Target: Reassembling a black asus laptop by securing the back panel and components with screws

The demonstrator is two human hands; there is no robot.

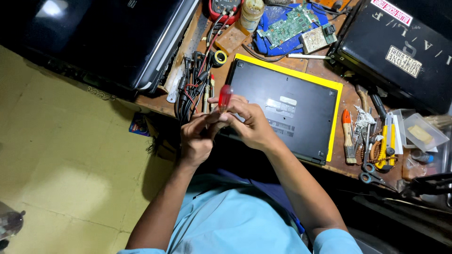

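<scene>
Both my hands meet over the near left corner of an upturned black laptop that rests on a yellow mat. My right hand grips a screwdriver with a translucent red handle, handle pointing up. My left hand is closed around the lower end of the tool, where the shaft is hidden by my fingers. I wear a light blue shirt.
A bundle of cables and probes lies left of the laptop. Behind it are a green circuit board on blue cloth, a roll of tape and a multimeter. Screwdrivers, pliers and scissors crowd the right. Black cases stand at both back corners.
</scene>
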